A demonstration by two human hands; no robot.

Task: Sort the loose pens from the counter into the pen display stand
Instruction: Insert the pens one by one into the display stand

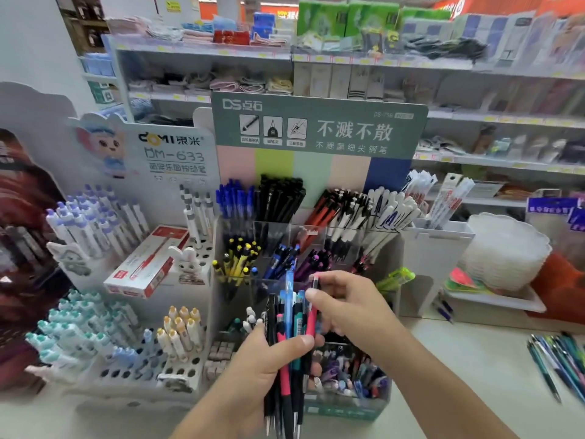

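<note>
My left hand (269, 359) grips a bundle of pens (289, 324) upright in front of the pen display stand (316, 131); the bundle mixes black, pink, teal and blue barrels. My right hand (348, 308) pinches the top of one pink pen (312, 315) in that bundle between thumb and fingers. The stand's clear compartments hold blue, black, red, white, yellow and purple pens. More loose pens (557, 359) lie on the counter at the far right.
A white peg-hole stand (120, 372) with capped pens and a red-and-white pen box (148, 264) sit to the left. A white box (437, 248) with packaged refills, a stack of white plates (506, 248) and stocked shelves stand at right and behind.
</note>
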